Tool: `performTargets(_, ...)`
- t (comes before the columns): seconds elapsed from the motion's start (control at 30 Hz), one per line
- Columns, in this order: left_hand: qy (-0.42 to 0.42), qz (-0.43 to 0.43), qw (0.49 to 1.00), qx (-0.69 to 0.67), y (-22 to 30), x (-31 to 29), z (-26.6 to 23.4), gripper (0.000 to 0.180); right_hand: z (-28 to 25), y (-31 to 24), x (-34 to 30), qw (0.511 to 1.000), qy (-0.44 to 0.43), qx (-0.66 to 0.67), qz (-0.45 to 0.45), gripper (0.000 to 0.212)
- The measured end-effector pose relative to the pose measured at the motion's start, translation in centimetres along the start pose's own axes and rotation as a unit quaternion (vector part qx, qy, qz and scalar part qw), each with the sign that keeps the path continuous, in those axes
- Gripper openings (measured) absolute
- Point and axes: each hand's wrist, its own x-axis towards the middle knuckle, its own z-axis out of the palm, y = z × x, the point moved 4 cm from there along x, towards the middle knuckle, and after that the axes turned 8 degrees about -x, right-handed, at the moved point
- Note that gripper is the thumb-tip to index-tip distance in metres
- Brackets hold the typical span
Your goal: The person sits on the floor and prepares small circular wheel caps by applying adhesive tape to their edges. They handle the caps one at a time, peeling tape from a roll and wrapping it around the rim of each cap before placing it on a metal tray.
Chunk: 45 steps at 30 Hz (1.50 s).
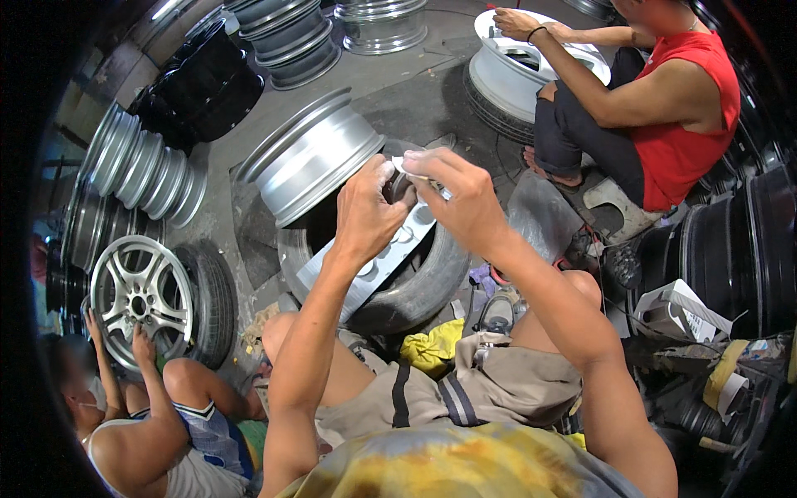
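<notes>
Both my hands are raised in front of me, fingertips nearly meeting. A small white piece [398,164], perhaps paper or tape, is pinched between them; its exact kind is too small to make out. My left hand [364,207] is closed at one side of it, with whitish dust on the fingers. My right hand [457,195] has its fingers bent and closed on the other side. Below them a grey flat board [353,288] with round raised shapes lies across a tyre [415,303]. A silver wheel rim [320,158] rests tilted on the tyre's far left side.
At upper right a person in a red top [689,124] works at a white rim [506,83]. Lower left, another person [137,448] holds a spoked wheel [141,303]. Stacked rims [145,162] stand at left, dark rims [730,249] at right. A yellow cloth [432,349] lies near my legs.
</notes>
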Motion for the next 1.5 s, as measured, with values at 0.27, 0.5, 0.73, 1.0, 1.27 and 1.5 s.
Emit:
performTargets(0.27, 0.097, -0.097, 0.935, -0.327, -0.7, 0.2, 0.0, 0.021, 3.3, 3.5, -2.4, 0.761, -0.042, 0.496, 0.416, 0.024)
performTargets(0.5, 0.086, 0.021, 0.991, -0.097, -0.7, 0.2, -0.6, 0.021, -0.1, -1.8, 0.6, 0.999, 0.004, -0.013, -0.041, 0.029)
performTargets(0.73, 0.079, 0.006, 0.989, -0.126, 0.9, 0.1, -0.8, 0.023, -0.1, 1.2, 0.5, 0.97, -0.045, 0.103, 0.215, 0.027)
performTargets(1.0, 0.087, 0.092, 0.991, -0.048, -0.3, 0.3, -0.2, 0.026, 0.3, -1.2, 0.5, 0.999, 0.034, -0.015, 0.016, 0.027)
performTargets(1.27, 0.118, -0.082, 0.948, -0.285, -0.1, 0.0, -0.5, 0.016, 2.0, 2.5, -1.4, 0.729, 0.011, 0.535, 0.427, 0.035)
performTargets(1.5, 0.091, 0.042, 0.986, -0.13, 0.1, 0.1, -1.1, 0.015, -0.3, -2.2, 0.6, 0.993, 0.036, -0.041, -0.104, 0.018)
